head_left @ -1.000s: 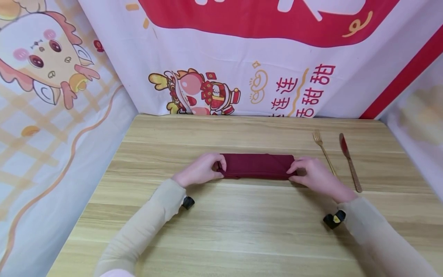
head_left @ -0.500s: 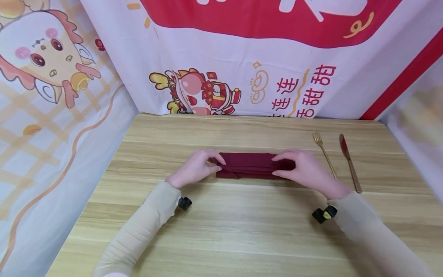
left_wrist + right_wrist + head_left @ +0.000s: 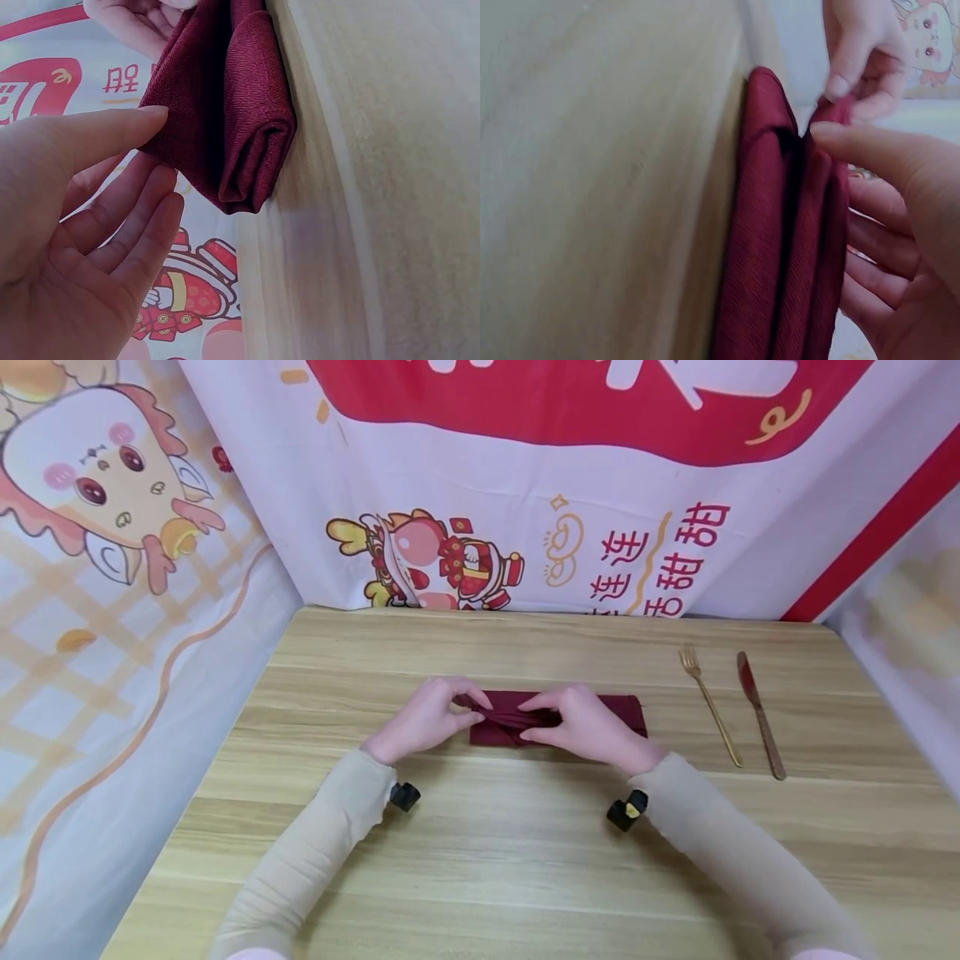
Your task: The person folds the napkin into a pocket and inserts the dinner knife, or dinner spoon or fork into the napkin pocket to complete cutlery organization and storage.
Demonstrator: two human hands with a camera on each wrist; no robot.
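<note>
While the dark red cloth (image 3: 507,718) is lying on the table (image 3: 480,852), its long axis running left to right in front of the person, the left hand (image 3: 427,714) is pinching its raised upper layer at the left end and the right hand (image 3: 585,724) is pinching that layer near the middle, leaving the right end unheld. Beneath, the cloth is showing flattened folds and a finely ribbed weave.

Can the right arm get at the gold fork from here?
Probably yes: nothing stands on the tabletop between the burgundy cloth and the fork, though the right grip would likely have to release the cloth first.
</note>
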